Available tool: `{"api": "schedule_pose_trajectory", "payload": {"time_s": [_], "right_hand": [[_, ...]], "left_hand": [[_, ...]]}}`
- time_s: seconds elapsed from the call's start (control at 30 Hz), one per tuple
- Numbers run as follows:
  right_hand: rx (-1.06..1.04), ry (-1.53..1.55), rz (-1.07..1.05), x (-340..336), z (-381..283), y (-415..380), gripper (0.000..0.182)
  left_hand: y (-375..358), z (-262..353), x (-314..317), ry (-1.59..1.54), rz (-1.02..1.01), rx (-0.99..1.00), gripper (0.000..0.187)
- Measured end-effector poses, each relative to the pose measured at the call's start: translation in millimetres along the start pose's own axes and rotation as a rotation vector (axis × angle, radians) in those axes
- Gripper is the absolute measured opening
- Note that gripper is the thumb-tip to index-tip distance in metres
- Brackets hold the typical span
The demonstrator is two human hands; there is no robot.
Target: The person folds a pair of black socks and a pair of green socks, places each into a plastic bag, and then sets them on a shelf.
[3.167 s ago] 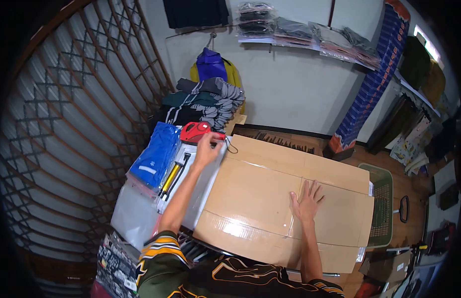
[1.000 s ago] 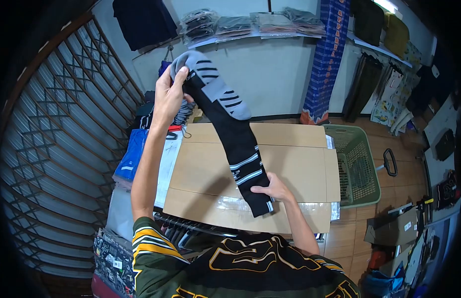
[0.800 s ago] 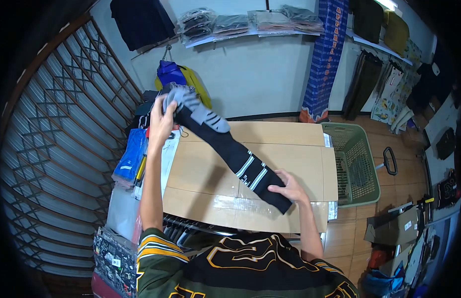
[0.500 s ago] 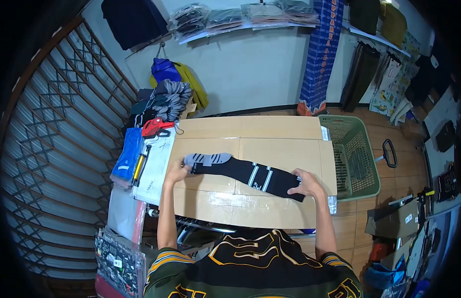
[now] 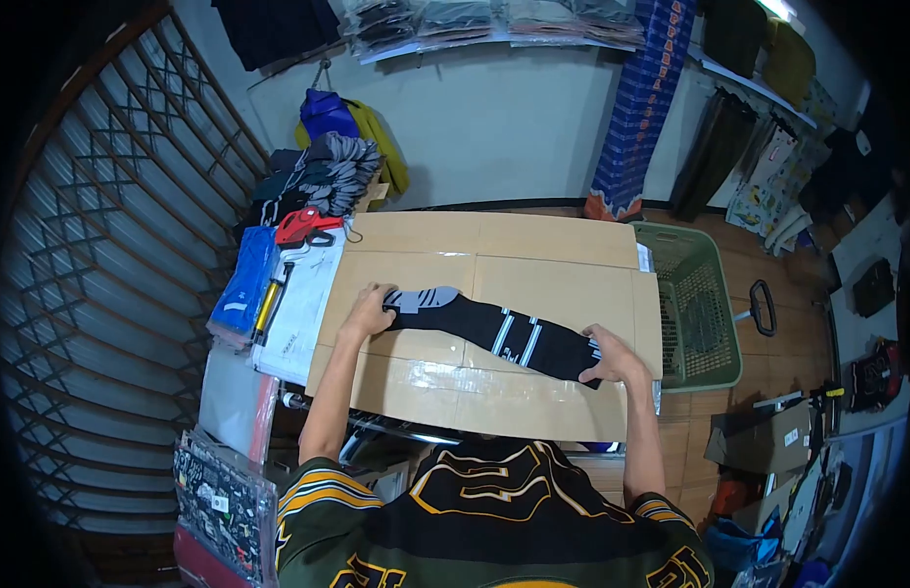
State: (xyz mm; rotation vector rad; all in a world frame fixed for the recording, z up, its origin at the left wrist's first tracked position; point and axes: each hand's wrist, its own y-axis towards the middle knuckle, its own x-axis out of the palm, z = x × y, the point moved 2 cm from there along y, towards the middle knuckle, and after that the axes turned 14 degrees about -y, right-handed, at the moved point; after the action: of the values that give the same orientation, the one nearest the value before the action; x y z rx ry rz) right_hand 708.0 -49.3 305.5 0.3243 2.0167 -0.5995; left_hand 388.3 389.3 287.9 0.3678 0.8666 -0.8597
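Observation:
A long black sock (image 5: pixel 470 321) with a grey striped foot and pale bands on its leg lies stretched across the cardboard (image 5: pixel 533 407). At the toe end on the left, my left hand (image 5: pixel 369 312) is closed over the sock and covers its tip. My right hand (image 5: pixel 616 357) grips the cuff at the other end, thumb on the near side and fingers on the far side. Between the two hands the sock rests fairly flat, slanting down to the right.
A green plastic basket (image 5: pixel 721 314) stands right of the table. Along the left edge are a red-handled tool (image 5: pixel 306 227), a yellow-and-black tool (image 5: pixel 270 306), blue packages (image 5: pixel 244 294) and a pile of dark and grey fabric (image 5: pixel 333 176). Boxes (image 5: pixel 764 439) sit at lower right.
My left hand has shifted slightly inward over the toe and now covers more of it. My right hand stays on the cuff. The whole view has tilted a little.

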Motion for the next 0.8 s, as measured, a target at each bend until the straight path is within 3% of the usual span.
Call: {"api": "schedule_pose_trajectory", "payload": {"time_s": [0.17,0.3,0.47,0.67,0.7,0.8], "right_hand": [[0.062,0.039,0.012,0.1,1.8,-7.4,0.083],[0.041,0.025,0.047,-5.1,1.5,-9.5,0.075],[0.036,0.086,0.254,-24.0,2.7,-14.4,0.051],[-0.090,0.108,0.725,-31.1,-5.8,-6.0,0.033],[-0.117,0.095,0.812,-27.7,-5.0,-3.3,0.034],[-0.167,-0.009,0.793,-6.6,9.1,4.2,0.043]], "left_hand": [[5.7,-5.4,-1.2,-0.019,0.048,0.000,0.057],[3.0,8.5,-12.8,0.011,-0.042,-0.035,0.051],[-6.4,14.5,-27.0,-0.088,0.007,0.059,0.037],[-23.4,18.4,-27.5,-0.182,0.493,0.354,0.033],[-25.4,14.9,-24.5,-0.148,0.506,0.344,0.035],[-38.7,5.6,-15.2,-0.034,0.480,0.310,0.039]]}}
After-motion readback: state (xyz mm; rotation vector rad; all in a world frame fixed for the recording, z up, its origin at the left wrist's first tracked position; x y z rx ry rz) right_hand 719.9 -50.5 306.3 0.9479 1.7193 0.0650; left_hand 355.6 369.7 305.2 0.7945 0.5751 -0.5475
